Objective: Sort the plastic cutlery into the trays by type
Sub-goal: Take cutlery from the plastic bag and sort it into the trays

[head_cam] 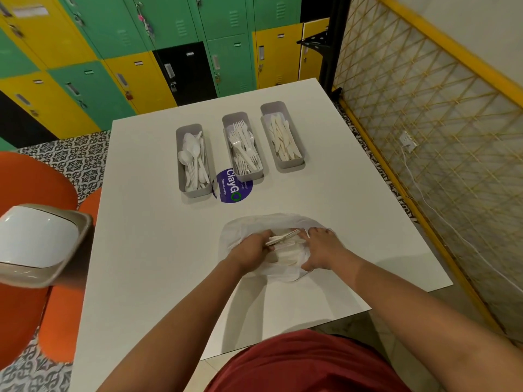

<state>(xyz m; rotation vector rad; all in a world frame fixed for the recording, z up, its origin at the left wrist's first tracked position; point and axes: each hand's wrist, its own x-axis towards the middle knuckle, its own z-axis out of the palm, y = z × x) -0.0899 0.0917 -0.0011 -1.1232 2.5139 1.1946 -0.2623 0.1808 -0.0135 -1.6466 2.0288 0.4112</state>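
— Lowest in the frame first?

— Starting with a red garment at the bottom edge, two bare forearms reaching up toward the middle. Working inside a crumpled thin white plastic bag (285,267) lying on the white square table (158,250), just below the centre of the frame.

— Left hand?

— Left hand (250,251) curling closed around a small bundle of white plastic cutlery (283,238), fork tines seeming to poke out toward the upper right; probably gathering several pieces of one kind to save trips.

— And the right?

— Right hand (321,250) lying flat and spread on the bag's right edge, fingers extended, gripping nothing that can be made out; likely pinning the flimsy film down and keeping the mouth open. More pale pieces lying loose in the bag between the two hands.

— Farther up?

— Passing a round purple sticker (233,189) on the tabletop, partly covered. Then three long grey plastic trays side by side above centre, set apart, one type each: left tray (181,165) holding spoons, middle tray (226,121) forks, right tray (267,108) knives. All three already well filled, so judging the sort far along, with the bag's remainder still waiting.

— Beyond the table?

— Green, yellow and black metal lockers (113,52) filling the upper left.
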